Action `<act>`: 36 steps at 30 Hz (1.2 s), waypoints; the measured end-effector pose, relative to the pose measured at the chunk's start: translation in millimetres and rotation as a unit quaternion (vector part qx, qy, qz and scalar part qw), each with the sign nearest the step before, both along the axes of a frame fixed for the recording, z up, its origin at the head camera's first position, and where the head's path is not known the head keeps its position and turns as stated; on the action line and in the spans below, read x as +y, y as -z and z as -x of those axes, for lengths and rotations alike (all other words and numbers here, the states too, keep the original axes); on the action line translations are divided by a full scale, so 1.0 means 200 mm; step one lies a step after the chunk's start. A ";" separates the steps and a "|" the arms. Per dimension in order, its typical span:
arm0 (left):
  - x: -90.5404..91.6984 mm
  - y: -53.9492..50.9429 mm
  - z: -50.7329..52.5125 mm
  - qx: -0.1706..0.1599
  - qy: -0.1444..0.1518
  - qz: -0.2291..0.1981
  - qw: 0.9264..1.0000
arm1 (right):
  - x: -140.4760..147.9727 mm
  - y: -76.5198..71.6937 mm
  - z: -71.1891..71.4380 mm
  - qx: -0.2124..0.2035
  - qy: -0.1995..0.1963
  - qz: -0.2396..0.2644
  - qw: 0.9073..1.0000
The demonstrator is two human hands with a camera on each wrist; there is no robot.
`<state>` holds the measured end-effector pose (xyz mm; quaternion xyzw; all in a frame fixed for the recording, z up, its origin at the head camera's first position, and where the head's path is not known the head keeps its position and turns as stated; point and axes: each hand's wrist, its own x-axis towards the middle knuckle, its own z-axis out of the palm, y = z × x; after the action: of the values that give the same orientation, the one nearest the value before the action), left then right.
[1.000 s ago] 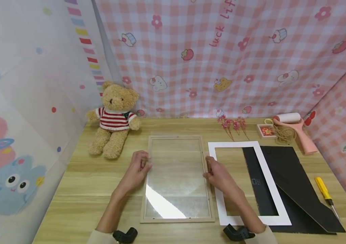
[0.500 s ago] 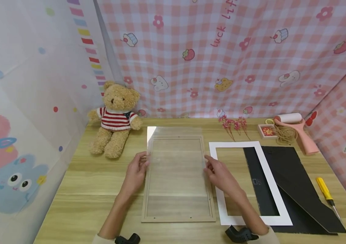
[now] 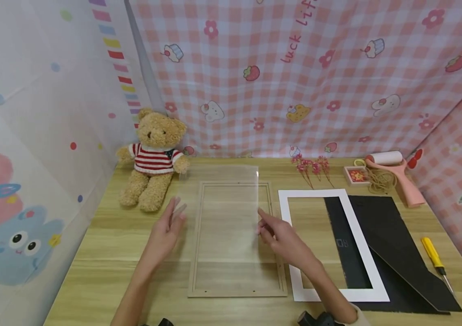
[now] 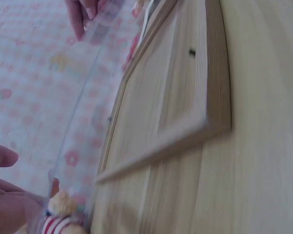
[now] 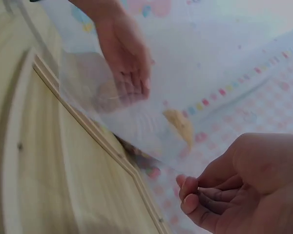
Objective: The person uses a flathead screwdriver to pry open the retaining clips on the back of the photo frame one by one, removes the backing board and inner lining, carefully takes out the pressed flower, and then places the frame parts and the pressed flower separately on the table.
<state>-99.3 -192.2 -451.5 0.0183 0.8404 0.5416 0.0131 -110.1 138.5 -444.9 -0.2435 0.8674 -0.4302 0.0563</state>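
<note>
A clear, see-through sheet [image 3: 227, 217] is held up above a light wooden picture frame [image 3: 192, 267], with its left side past the frame's left edge. My right hand [image 3: 290, 242] pinches the sheet's right edge between thumb and fingers, plainly seen in the right wrist view. At the sheet's left side is my left hand [image 3: 161, 237], its fingers extended and partly seen through the sheet. The left wrist view shows that thumb standing away from the fingers. Under the sheet, the frame lies flat on the table, small dark tabs along its inner edge.
Right of the frame, a white mat [image 3: 339, 295] overlaps a black backing board [image 3: 382, 217]. A yellow screwdriver [image 3: 432, 251] lies farther right. Behind are dried pink flowers [image 3: 312, 166], a small box [image 3: 356, 175], twine [image 3: 381, 180] and a pink-handled roller [image 3: 406, 181]. A teddy bear [image 3: 153, 158] sits back left.
The clear sheet has risen off the frame and shifted left. Both hands have moved left with it, and the left hand's fingers have spread from their earlier pinch.
</note>
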 end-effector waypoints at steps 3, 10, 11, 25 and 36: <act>-0.10 -0.03 -0.04 -0.016 0.000 0.042 0.999 | -0.07 0.01 -0.02 0.009 -0.043 0.018 0.999; -0.32 -0.03 -0.15 -0.054 -0.010 0.103 0.993 | -0.28 0.04 -0.06 -0.013 -0.105 0.019 0.994; -0.36 -0.03 -0.17 -0.053 -0.014 0.117 0.992 | -0.31 0.04 -0.07 -0.019 -0.113 0.017 0.993; -0.91 0.33 -0.30 -0.081 -0.027 0.232 0.969 | -0.70 0.32 -0.08 -0.029 -0.230 -0.036 0.972; -1.08 0.45 -0.38 -0.066 -0.044 0.287 0.955 | -0.92 0.52 -0.07 -0.020 -0.270 -0.093 0.958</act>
<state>-24.2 -408.6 -541.4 -0.0591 0.9575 0.2779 0.0498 -96.8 -45.3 -549.9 -0.4542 0.8039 -0.3215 0.2099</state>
